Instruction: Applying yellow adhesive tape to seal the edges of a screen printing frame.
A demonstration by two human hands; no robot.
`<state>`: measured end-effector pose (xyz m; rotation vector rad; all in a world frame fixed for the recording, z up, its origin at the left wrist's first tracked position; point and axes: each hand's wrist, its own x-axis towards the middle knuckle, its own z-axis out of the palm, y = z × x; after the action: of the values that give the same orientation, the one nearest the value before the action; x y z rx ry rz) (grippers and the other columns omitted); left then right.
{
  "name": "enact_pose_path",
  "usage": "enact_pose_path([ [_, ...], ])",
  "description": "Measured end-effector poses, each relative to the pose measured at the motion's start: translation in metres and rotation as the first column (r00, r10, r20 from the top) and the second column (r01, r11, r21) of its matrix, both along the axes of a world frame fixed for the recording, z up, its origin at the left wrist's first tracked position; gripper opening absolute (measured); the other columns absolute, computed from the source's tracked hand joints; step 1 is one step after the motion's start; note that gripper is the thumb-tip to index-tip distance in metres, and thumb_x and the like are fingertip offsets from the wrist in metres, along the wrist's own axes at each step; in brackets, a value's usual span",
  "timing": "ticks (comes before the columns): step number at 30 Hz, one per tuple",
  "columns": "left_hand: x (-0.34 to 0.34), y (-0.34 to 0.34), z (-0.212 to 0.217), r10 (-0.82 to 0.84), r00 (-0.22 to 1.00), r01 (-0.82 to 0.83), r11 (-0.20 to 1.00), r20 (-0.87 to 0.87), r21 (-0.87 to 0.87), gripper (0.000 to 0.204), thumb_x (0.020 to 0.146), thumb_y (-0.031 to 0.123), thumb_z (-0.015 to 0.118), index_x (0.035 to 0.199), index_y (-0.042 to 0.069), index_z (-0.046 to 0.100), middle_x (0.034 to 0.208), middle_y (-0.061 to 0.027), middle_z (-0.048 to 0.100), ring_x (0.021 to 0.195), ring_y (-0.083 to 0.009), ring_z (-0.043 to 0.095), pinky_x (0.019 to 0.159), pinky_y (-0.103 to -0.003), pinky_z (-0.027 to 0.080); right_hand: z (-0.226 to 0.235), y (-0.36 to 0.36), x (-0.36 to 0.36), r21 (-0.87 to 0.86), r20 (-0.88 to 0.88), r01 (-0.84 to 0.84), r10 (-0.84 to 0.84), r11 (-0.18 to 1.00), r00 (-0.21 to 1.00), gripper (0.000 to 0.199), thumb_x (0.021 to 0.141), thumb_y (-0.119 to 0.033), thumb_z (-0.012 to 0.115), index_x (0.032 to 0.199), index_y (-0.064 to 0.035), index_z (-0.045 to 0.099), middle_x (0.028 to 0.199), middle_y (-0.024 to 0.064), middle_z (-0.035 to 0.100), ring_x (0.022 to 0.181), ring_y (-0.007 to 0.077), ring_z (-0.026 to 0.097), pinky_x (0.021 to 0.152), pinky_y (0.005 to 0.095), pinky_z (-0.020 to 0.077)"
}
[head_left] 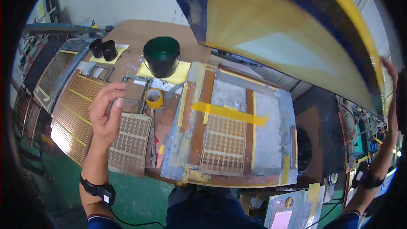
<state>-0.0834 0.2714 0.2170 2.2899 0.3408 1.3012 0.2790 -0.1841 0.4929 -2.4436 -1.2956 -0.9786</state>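
Note:
A large screen-printing frame (292, 29), with yellowish mesh and a yellow-taped edge, stands tilted up at the upper right. My right hand (391, 97) grips its outer edge; some fingers are hidden behind the rim. Raised over the bench on the left, my left hand (107, 112) is empty, fingers loosely bent and thumb apart. Under it lies a sheet patterned with rows of small round shapes (129, 146). A similar patterned sheet (223, 144) rests on the grey printing base (271, 161), below a strip of yellow tape (231, 114).
A dark green bucket (162, 59) stands on yellow paper, near a roll of yellow tape (154, 98). Two black cups (109, 51) sit farther left. A golden perforated panel (72, 121) lies at the bench's left side. Boards (284, 205) lean below on the right.

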Motion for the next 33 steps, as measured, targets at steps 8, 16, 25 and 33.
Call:
enact_pose_path([
  [8, -0.038, 0.017, 0.065, -0.116, 0.95, 0.16, 0.979, 0.291, -0.13, 0.025, 0.101, 0.014, 0.048, 0.109, -0.003, 0.064, 0.117, -0.0166, 0.064, 0.104, -0.0226, 0.062, 0.089, -0.035, 0.05, -0.058, -0.025, -0.058, -0.06, -0.763, -0.163, 0.06, 0.985, 0.644, 0.073, 0.088, -0.06, 0.061, 0.131, -0.0024, 0.057, 0.13, 0.0157, 0.058, 0.121, 0.0288, 0.055, 0.103, 0.0436, 0.0416],
  [16, 0.034, -0.026, -0.028, -0.454, 0.886, 0.349, 0.789, -0.096, -0.505, 0.012, 0.095, 0.008, 0.058, 0.097, 0.001, 0.067, 0.097, -0.0123, 0.069, 0.097, -0.0212, 0.063, 0.086, -0.034, 0.05, -0.338, -0.082, -0.169, -0.153, -0.706, -0.304, 0.111, 0.94, 0.699, 0.065, 0.069, -0.039, 0.085, 0.122, -0.0095, 0.063, 0.131, 0.0144, 0.057, 0.125, 0.039, 0.05, 0.105, 0.0521, 0.04],
  [25, 0.093, -0.086, -0.239, -0.14, 0.767, 0.122, 0.99, -0.626, -0.072, 0.046, 0.089, 0.022, 0.066, 0.13, 0.006, 0.052, 0.149, -0.0224, 0.036, 0.14, -0.044, 0.033, 0.113, -0.051, 0.032, -0.503, -0.095, -0.171, -0.092, -0.802, -0.374, 0.154, 0.923, 0.577, 0.071, 0.062, -0.031, 0.089, 0.123, -0.009, 0.06, 0.136, 0.0189, 0.049, 0.127, 0.0447, 0.045, 0.106, 0.0565, 0.0389],
  [33, 0.105, -0.091, -0.252, -0.145, 0.777, 0.096, 0.989, -0.613, -0.113, 0.052, 0.089, 0.025, 0.066, 0.134, 0.004, 0.05, 0.146, -0.0264, 0.037, 0.141, -0.0478, 0.03, 0.115, -0.055, 0.028, -0.491, -0.025, -0.04, -0.274, -0.766, -0.364, 0.027, 0.89, 0.642, 0.092, 0.076, -0.049, 0.078, 0.147, -0.0064, 0.039, 0.156, 0.0261, 0.027, 0.143, 0.0489, 0.024, 0.116, 0.059, 0.0239],
])
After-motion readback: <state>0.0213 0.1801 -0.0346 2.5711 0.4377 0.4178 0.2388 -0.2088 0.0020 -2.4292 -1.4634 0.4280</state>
